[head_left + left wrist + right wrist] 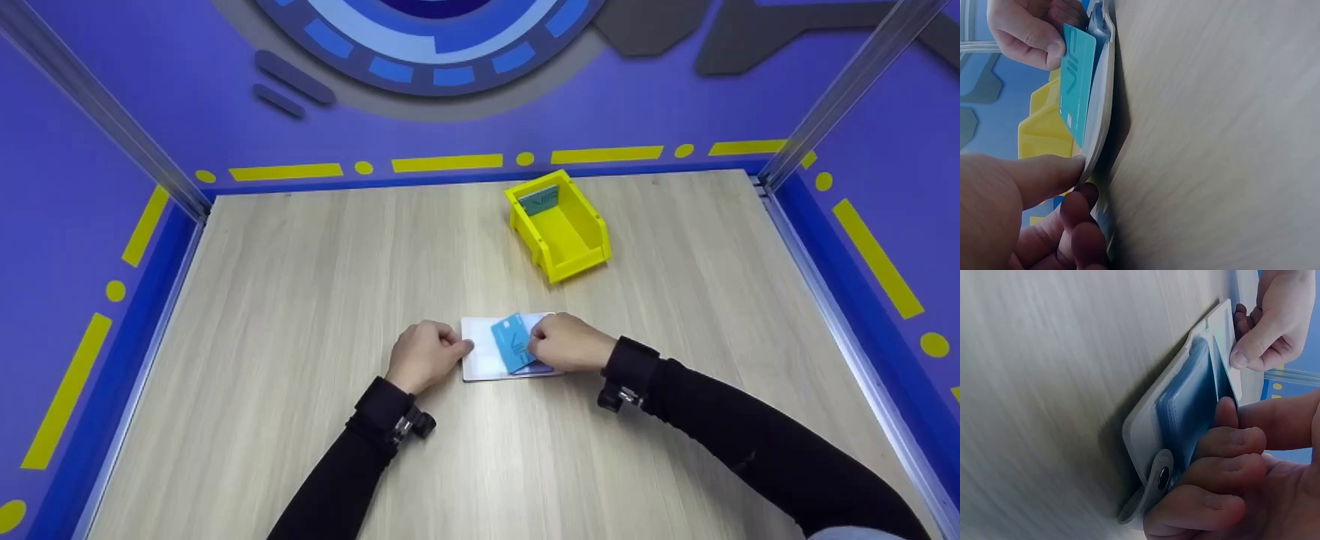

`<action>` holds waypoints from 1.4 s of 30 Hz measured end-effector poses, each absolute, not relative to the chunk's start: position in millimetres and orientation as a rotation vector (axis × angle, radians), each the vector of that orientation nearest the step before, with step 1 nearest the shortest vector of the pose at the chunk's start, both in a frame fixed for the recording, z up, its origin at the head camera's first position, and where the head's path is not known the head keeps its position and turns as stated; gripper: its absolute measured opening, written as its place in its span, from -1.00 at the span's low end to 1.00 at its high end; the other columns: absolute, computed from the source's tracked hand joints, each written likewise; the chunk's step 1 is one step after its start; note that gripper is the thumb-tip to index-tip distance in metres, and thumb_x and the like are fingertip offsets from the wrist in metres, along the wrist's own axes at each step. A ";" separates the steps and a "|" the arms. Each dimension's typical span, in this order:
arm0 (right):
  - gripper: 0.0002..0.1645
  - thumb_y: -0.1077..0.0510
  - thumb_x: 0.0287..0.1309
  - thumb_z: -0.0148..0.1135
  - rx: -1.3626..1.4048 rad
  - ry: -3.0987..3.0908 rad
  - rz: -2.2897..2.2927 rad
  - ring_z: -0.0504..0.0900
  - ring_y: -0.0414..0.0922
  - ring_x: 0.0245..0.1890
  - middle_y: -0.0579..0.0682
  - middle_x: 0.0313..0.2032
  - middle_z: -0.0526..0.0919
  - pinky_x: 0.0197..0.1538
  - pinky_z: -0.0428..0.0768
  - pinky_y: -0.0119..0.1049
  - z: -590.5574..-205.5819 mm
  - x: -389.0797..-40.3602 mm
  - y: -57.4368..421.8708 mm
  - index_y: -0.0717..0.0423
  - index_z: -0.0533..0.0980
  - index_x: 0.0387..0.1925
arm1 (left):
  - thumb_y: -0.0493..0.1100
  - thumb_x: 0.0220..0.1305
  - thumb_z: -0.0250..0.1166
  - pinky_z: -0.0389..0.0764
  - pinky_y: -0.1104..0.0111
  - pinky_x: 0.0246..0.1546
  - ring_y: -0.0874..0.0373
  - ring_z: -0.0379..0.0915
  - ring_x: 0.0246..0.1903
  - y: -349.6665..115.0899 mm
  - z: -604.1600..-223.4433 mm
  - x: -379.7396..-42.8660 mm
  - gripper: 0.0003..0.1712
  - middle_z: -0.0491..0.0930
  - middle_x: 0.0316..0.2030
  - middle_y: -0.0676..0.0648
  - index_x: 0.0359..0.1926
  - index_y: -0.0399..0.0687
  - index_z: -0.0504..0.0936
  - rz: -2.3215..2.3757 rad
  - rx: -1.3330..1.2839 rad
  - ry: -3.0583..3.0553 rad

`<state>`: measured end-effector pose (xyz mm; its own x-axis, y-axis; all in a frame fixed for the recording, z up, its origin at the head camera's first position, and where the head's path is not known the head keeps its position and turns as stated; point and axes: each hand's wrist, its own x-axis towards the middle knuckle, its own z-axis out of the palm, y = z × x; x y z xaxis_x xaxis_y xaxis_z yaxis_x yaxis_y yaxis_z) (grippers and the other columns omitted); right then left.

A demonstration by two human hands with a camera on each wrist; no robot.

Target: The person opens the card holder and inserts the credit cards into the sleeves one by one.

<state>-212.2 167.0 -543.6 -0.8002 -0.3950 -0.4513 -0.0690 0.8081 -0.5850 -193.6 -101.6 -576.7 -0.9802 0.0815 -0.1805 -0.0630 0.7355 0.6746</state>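
A white card holder (478, 361) lies opened out on the table, with dark blue sleeves (1185, 405) and a snap strap (1158, 473) showing in the right wrist view. My left hand (426, 354) pinches its left edge between thumb and forefinger. Over the holder, my right hand (566, 343) grips a teal VIP card (512, 343) by thumb and forefinger. The card (1077, 84) stands tilted above the white inner face in the left wrist view. My other right fingers curl beside the sleeves and strap, and part of the holder's right half is hidden behind that hand.
Beyond the holder, a yellow bin (581, 265) stands toward the back of the wooden table (315, 262). A dark green VIP card (540, 200) leans inside its far end. Purple-blue panels (450, 139) enclose the table at the back and sides.
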 end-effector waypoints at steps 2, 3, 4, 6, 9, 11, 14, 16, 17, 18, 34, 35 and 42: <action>-0.58 0.10 0.46 0.10 -0.327 2.429 -0.742 0.43 -0.16 -0.57 -0.16 -0.62 0.43 -0.41 0.35 -0.31 -542.8 -213.0 168.3 -0.04 0.50 -0.60 | 0.09 0.35 0.53 0.37 0.29 -0.36 0.19 0.44 -0.52 -101.5 -575.8 -194.1 -0.69 0.52 -0.60 0.20 -0.52 0.16 0.72 1.077 0.022 2.741; -0.59 0.10 0.45 0.10 -0.316 2.435 -0.738 0.44 -0.15 -0.56 -0.15 -0.60 0.44 -0.40 0.36 -0.30 -542.1 -213.3 169.2 -0.02 0.52 -0.59 | 0.09 0.34 0.53 0.38 0.29 -0.36 0.19 0.44 -0.51 -101.5 -575.3 -194.4 -0.69 0.52 -0.60 0.20 -0.52 0.16 0.72 1.074 0.021 2.741; -0.61 0.10 0.45 0.11 -0.310 2.441 -0.736 0.45 -0.14 -0.54 -0.14 -0.58 0.46 -0.39 0.37 -0.30 -541.2 -213.6 170.3 0.00 0.56 -0.57 | 0.09 0.34 0.53 0.38 0.29 -0.35 0.19 0.45 -0.51 -101.6 -574.8 -194.7 -0.69 0.53 -0.60 0.19 -0.52 0.16 0.72 1.068 0.020 2.742; -0.64 0.10 0.43 0.12 -0.308 2.456 -0.731 0.45 -0.13 -0.51 -0.13 -0.54 0.49 -0.37 0.38 -0.28 -539.1 -214.3 172.2 0.03 0.62 -0.51 | 0.10 0.34 0.53 0.39 0.29 -0.34 0.18 0.46 -0.50 -101.9 -573.8 -195.4 -0.69 0.54 -0.59 0.19 -0.51 0.16 0.73 1.059 0.012 2.740; -0.66 0.09 0.40 0.13 -0.327 2.480 -0.717 0.43 -0.14 -0.52 -0.13 -0.53 0.51 -0.37 0.36 -0.27 -536.7 -214.5 174.3 0.06 0.67 -0.48 | 0.11 0.34 0.53 0.40 0.28 -0.32 0.16 0.49 -0.47 -101.9 -573.0 -196.0 -0.70 0.56 -0.57 0.18 -0.50 0.17 0.73 1.045 -0.005 2.732; -0.66 0.10 0.38 0.13 -0.337 2.491 -0.710 0.41 -0.15 -0.54 -0.14 -0.55 0.49 -0.38 0.34 -0.28 -536.1 -214.8 174.9 0.07 0.67 -0.49 | 0.11 0.34 0.53 0.40 0.28 -0.31 0.15 0.49 -0.46 -101.8 -572.8 -196.4 -0.70 0.57 -0.56 0.17 -0.50 0.17 0.73 1.042 -0.011 2.729; -0.65 0.10 0.36 0.13 -0.339 2.498 -0.706 0.37 -0.15 -0.57 -0.15 -0.59 0.43 -0.41 0.31 -0.28 -536.3 -215.3 174.5 0.05 0.62 -0.55 | 0.10 0.34 0.53 0.40 0.28 -0.31 0.15 0.49 -0.46 -101.6 -572.8 -196.6 -0.70 0.56 -0.57 0.17 -0.50 0.17 0.73 1.038 -0.012 2.732; -0.64 0.11 0.36 0.13 -0.332 2.499 -0.715 0.38 -0.15 -0.56 -0.14 -0.58 0.43 -0.41 0.31 -0.28 -536.8 -215.4 173.6 0.02 0.59 -0.58 | 0.10 0.34 0.53 0.40 0.28 -0.31 0.15 0.49 -0.47 -101.5 -572.7 -196.6 -0.70 0.55 -0.57 0.17 -0.50 0.17 0.73 1.036 -0.014 2.736; -0.64 0.11 0.36 0.13 -0.328 2.496 -0.719 0.38 -0.15 -0.55 -0.14 -0.58 0.43 -0.40 0.32 -0.28 -537.1 -215.4 173.1 0.01 0.58 -0.59 | 0.10 0.33 0.53 0.40 0.28 -0.32 0.15 0.49 -0.47 -101.4 -572.8 -196.5 -0.70 0.55 -0.58 0.17 -0.51 0.17 0.73 1.035 -0.015 2.737; -0.63 0.10 0.36 0.13 -0.321 2.492 -0.723 0.39 -0.14 -0.54 -0.14 -0.57 0.44 -0.40 0.33 -0.28 -537.5 -215.5 172.7 0.00 0.57 -0.60 | 0.10 0.33 0.53 0.40 0.28 -0.32 0.15 0.49 -0.47 -101.3 -572.8 -196.5 -0.70 0.54 -0.58 0.17 -0.51 0.17 0.73 1.034 -0.017 2.738; -0.64 0.11 0.47 0.15 -0.360 2.448 -0.726 0.45 -0.13 -0.47 -0.13 -0.52 0.46 -0.33 0.37 -0.28 -540.2 -217.0 170.2 0.07 0.63 -0.50 | 0.08 0.31 0.51 0.36 0.29 -0.38 0.16 0.45 -0.50 -100.8 -575.7 -195.7 -0.72 0.50 -0.60 0.19 -0.52 0.16 0.74 1.018 -0.003 2.766; -0.63 0.11 0.47 0.16 -0.368 2.452 -0.716 0.45 -0.13 -0.49 -0.13 -0.54 0.46 -0.34 0.37 -0.28 -540.6 -216.9 169.1 0.06 0.63 -0.51 | 0.08 0.31 0.51 0.36 0.29 -0.37 0.16 0.45 -0.49 -100.8 -576.0 -195.7 -0.72 0.50 -0.60 0.19 -0.52 0.17 0.74 1.019 -0.006 2.762; -0.52 0.08 0.47 0.19 -0.387 2.488 -0.680 0.37 -0.16 -0.59 -0.19 -0.67 0.32 -0.37 0.32 -0.28 -542.4 -215.2 162.5 -0.05 0.48 -0.67 | 0.09 0.31 0.52 0.38 0.28 -0.33 0.15 0.47 -0.46 -100.7 -577.2 -195.2 -0.71 0.52 -0.58 0.19 -0.52 0.18 0.73 1.023 -0.003 2.754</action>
